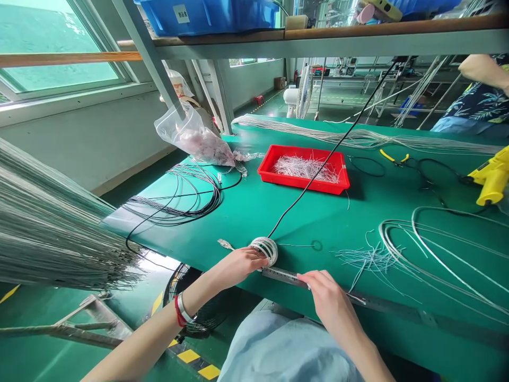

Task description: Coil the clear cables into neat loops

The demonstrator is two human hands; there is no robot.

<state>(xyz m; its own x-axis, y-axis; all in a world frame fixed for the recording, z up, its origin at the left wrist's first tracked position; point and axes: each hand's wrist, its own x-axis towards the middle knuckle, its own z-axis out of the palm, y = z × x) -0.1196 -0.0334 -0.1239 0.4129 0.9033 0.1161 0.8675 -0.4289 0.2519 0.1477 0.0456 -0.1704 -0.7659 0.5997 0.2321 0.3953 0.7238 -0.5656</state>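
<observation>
My left hand rests at the near edge of the green table, its fingers closed against a small coil of white wire. A black cable runs from that coil up toward the shelf. My right hand lies over a long metal ruler fixed along the table's front edge, fingers curled and pinching at the ruler's left part; whether a wire is in them I cannot make out. A red and a white band circle my left wrist.
A red tray of short white wire pieces sits mid-table. Black cable loops and a plastic bag lie left, white wire loops right, a yellow tool and yellow-handled cutters far right. Another person's arm shows top right.
</observation>
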